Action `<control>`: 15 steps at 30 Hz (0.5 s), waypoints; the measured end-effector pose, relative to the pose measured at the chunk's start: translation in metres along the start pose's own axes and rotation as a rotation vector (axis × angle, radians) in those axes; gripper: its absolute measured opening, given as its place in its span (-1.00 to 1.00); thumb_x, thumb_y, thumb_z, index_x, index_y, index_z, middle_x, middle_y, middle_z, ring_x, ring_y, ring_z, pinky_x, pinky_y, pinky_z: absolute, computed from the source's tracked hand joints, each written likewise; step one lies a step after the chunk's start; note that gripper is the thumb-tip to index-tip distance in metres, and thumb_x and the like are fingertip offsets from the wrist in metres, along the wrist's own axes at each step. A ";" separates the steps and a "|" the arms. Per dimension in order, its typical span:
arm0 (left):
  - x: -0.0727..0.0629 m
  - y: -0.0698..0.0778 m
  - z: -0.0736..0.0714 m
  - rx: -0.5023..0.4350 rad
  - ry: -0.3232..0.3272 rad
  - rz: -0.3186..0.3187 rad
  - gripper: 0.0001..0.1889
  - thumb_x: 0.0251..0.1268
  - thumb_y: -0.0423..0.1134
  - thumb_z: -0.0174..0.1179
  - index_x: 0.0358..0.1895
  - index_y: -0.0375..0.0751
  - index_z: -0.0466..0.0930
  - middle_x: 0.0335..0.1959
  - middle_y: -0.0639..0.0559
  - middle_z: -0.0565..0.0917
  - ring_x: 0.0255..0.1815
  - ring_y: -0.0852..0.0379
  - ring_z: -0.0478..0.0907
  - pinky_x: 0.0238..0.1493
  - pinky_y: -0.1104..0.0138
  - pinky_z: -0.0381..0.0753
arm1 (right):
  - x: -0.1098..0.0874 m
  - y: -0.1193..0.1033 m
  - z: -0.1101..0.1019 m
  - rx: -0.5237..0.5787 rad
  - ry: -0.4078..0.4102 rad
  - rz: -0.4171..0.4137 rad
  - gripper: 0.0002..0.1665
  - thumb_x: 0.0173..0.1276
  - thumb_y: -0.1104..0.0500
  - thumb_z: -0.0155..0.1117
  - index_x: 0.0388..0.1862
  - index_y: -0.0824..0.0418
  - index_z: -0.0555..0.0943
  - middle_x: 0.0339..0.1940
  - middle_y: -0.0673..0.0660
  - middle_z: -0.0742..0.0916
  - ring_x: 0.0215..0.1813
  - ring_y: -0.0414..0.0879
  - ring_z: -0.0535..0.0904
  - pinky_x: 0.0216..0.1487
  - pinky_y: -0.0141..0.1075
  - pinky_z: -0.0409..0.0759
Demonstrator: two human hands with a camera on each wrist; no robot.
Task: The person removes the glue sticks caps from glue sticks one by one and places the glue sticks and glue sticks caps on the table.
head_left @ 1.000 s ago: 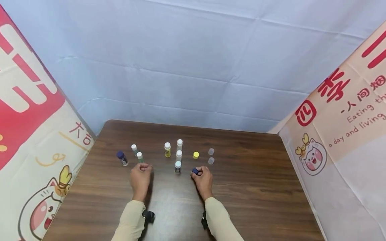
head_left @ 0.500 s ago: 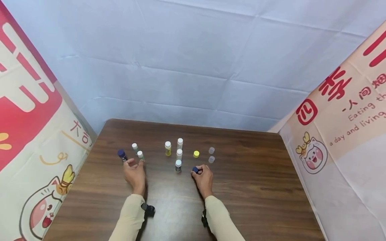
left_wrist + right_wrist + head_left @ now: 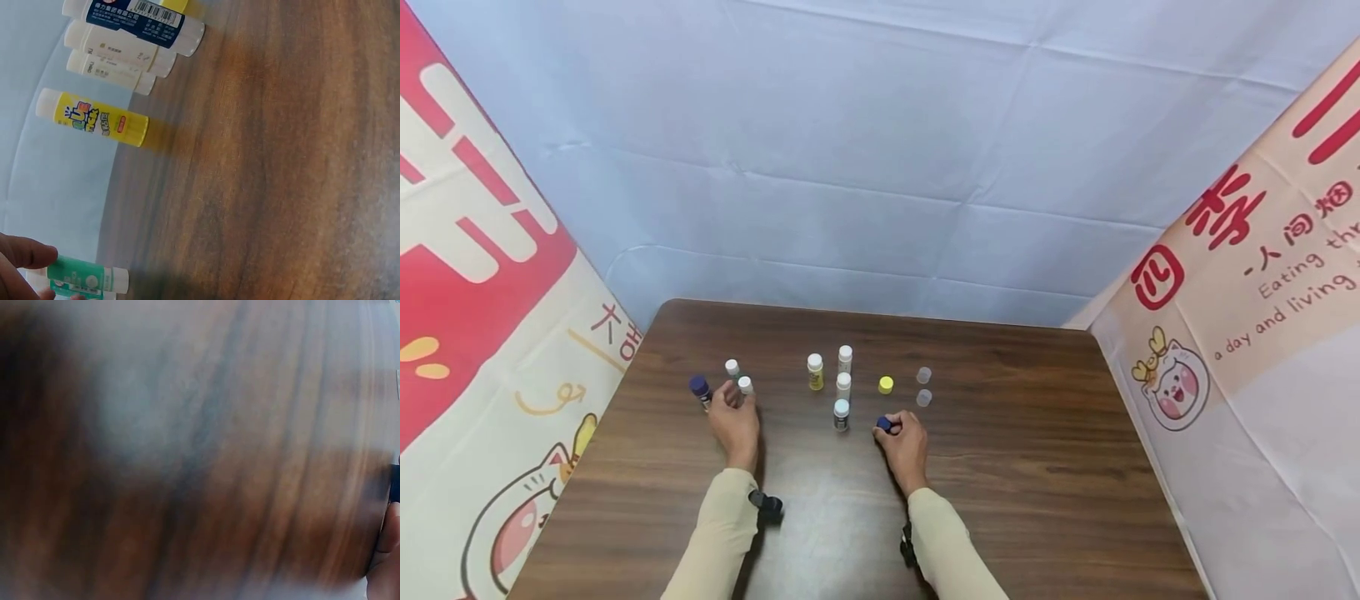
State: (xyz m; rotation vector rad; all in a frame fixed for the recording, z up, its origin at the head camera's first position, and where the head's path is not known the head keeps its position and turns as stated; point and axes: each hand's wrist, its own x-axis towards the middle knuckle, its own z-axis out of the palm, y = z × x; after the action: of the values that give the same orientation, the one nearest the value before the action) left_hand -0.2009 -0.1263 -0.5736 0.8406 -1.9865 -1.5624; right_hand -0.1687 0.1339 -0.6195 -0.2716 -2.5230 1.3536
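Note:
My left hand [image 3: 734, 423] is at a green glue stick [image 3: 81, 273] with a white cap [image 3: 745, 384], thumb on one side and fingertips on the other, pinching it upright. Right behind it stands another white-capped glue stick [image 3: 732, 367]. A glue stick with a dark blue cap [image 3: 699, 385] is just left of the fingers. My right hand [image 3: 907, 450] rests at the table and pinches a small dark blue cap [image 3: 884, 424] between thumb and fingers; in the right wrist view only a sliver of that cap [image 3: 395, 482] shows at the edge.
Mid-table stand a yellow glue stick [image 3: 816, 372] and a column of white-capped ones, the nearest with a dark label [image 3: 841, 416]. Right of them lie a yellow cap [image 3: 886, 385] and two translucent caps [image 3: 923, 376]. Cloth walls [image 3: 850, 167] border the wooden table [image 3: 1037, 467].
My left hand has moved left, opened its fingers, and reached forward to the green glue stick, which it now pinches. The right hand has stayed in place with the blue cap.

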 end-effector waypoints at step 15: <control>-0.001 -0.001 0.003 0.068 -0.011 0.072 -0.76 0.09 -0.50 0.27 -0.12 -0.44 0.62 -0.18 -0.32 0.69 -0.19 -0.17 0.65 -0.13 0.12 0.59 | 0.000 0.000 0.001 0.001 0.011 -0.008 -0.72 -0.06 0.25 0.57 -0.38 0.20 0.64 -0.40 0.04 0.66 -0.37 -0.12 0.58 -0.28 -0.25 0.58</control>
State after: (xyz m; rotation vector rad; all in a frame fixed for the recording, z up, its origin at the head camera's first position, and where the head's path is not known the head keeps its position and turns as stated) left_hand -0.2024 -0.1240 -0.5749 0.7792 -2.0646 -1.4701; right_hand -0.1692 0.1337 -0.6198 -0.2681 -2.5123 1.3469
